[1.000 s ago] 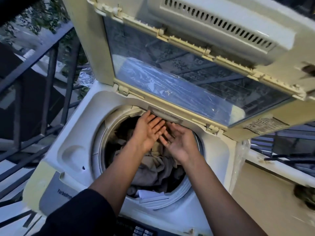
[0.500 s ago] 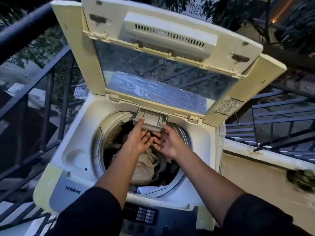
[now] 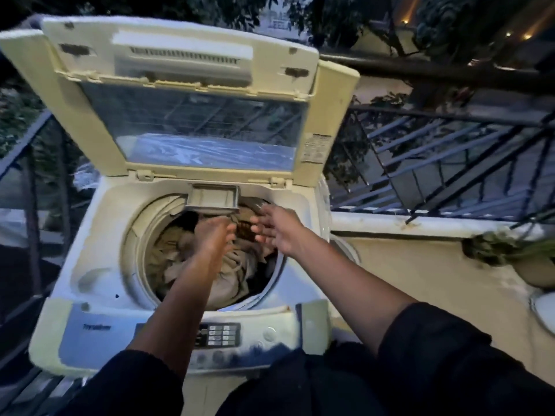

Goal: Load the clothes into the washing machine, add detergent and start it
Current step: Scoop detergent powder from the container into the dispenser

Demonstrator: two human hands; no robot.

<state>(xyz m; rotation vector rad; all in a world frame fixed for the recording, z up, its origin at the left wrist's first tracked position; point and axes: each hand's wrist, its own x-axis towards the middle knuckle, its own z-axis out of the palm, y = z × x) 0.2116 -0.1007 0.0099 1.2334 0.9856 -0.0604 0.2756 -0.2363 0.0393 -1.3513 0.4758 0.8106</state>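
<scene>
A cream top-loading washing machine [image 3: 99, 235] stands in front of me with its lid [image 3: 186, 85] raised upright. Beige and dark clothes [image 3: 171, 253] fill the drum. At the drum's far rim a small detergent drawer [image 3: 213, 198] sticks out, pulled open. My left hand [image 3: 214, 235] hovers over the clothes just below the drawer, blurred, fingers relaxed and holding nothing. My right hand [image 3: 277, 228] is beside it to the right, fingers spread, also holding nothing. The control panel [image 3: 219, 334] runs along the machine's near edge.
Dark metal railings [image 3: 450, 163] run to the right and left of the machine. A low pale ledge [image 3: 420, 226] sits on the right with a potted plant [image 3: 516, 253] on it. A white object [image 3: 545, 310] shows at the right edge.
The detergent drawer was pulled out from the rim. Both hands have since let go of it and drawn back over the drum. The camera has tilted up and back.
</scene>
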